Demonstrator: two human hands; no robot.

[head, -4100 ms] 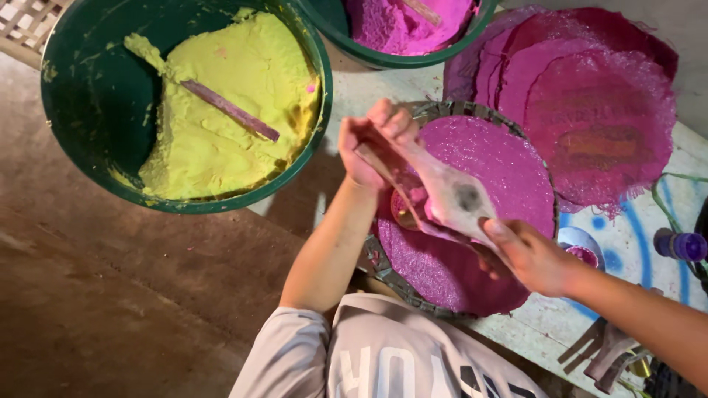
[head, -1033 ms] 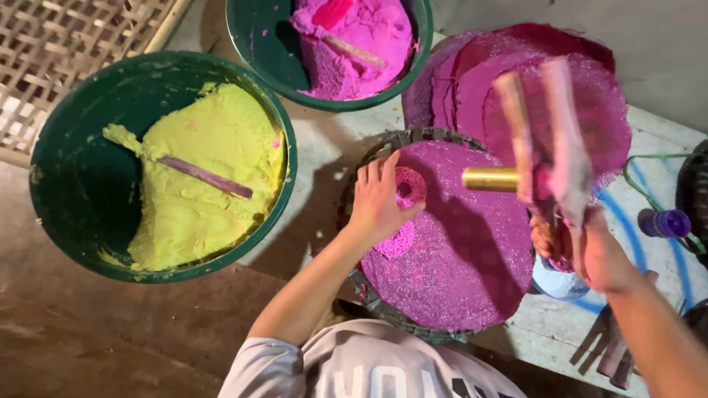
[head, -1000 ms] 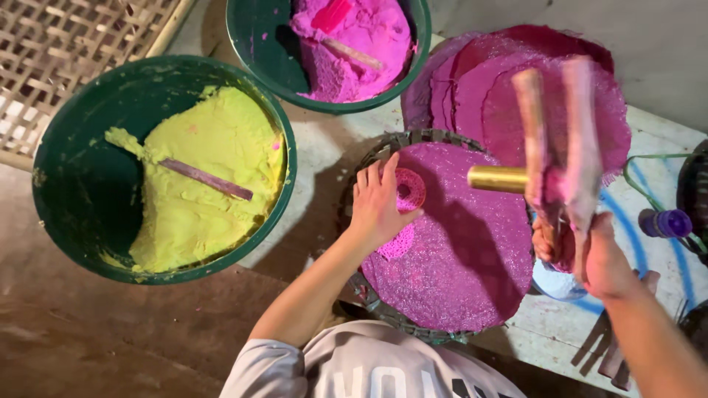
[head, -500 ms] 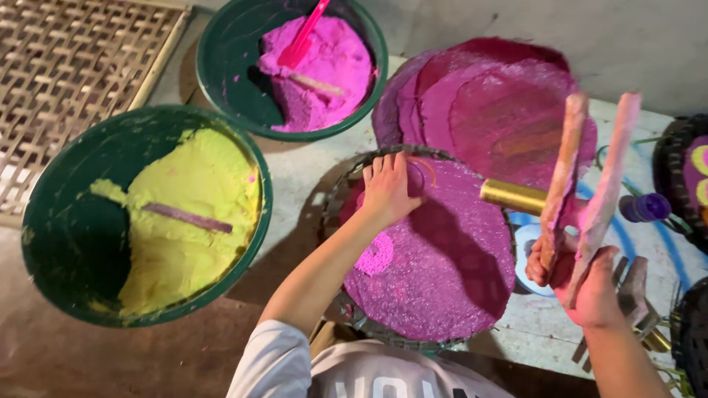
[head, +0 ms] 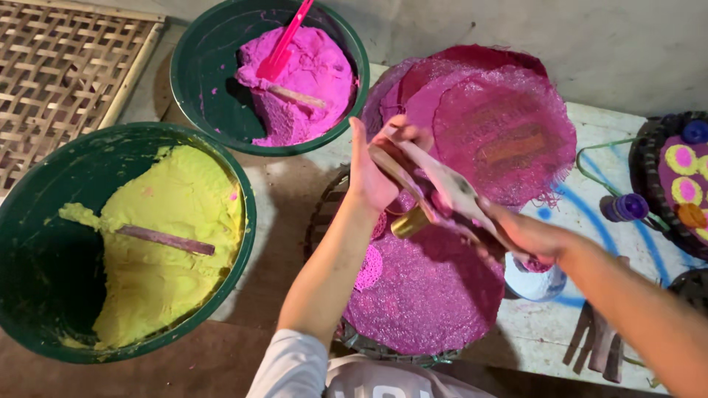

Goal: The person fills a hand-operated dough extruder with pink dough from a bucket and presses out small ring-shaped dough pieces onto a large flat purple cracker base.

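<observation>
Where the tongs stood raised, left hand (head: pixel 377 173) now grips tongs (head: pixel 435 188).

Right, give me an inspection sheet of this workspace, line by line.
Surface: white-painted board with blue marks, stained.
Job's things: two-handled wooden press tool with a brass cylinder, over a round purple lacy sheet on a woven tray.
Clutter: green basin of yellow dough, green basin of pink dough, stacked purple sheets, purple bottle cap.
Grippers: left hand and right hand each grip a handle.
Cables: green cord.
Surroundings: bamboo lattice, grey wall.
</observation>
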